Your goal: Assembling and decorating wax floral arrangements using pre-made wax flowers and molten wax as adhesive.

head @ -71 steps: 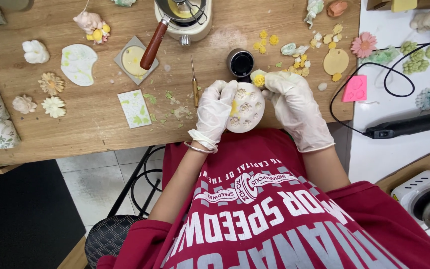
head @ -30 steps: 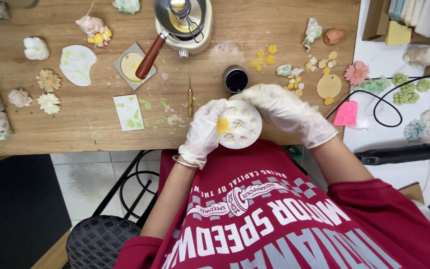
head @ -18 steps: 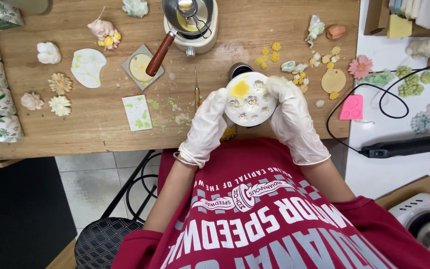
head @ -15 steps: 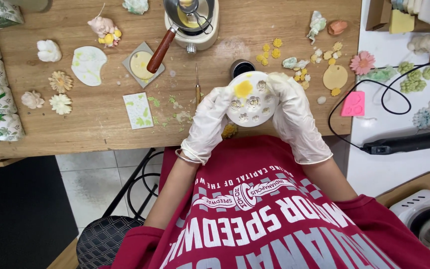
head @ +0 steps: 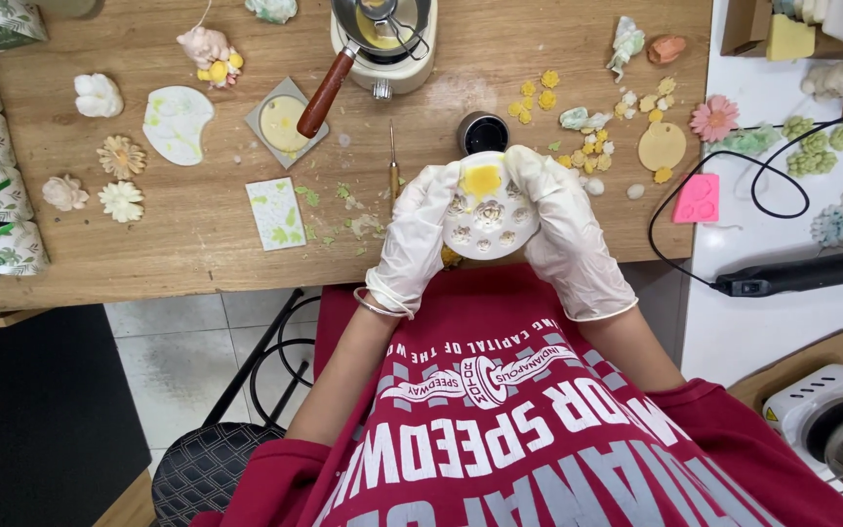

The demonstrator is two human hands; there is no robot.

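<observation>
White mould (head: 488,207) between both hands

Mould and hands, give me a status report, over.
Left hand and right hand, both gloved, grip the round white mould from either side. One cavity filled yellow. Held above the table edge, nothing in the way.

Matt wooden table (head: 197,254) (rubbery gloves (head: 412,244))

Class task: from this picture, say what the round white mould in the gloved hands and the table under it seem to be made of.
Round white mould: probably soft matte silicone, with flower-shaped cavities, one filled yellow. Table: wood or wood-look laminate, with visible grain and a light brown satin surface.
</observation>
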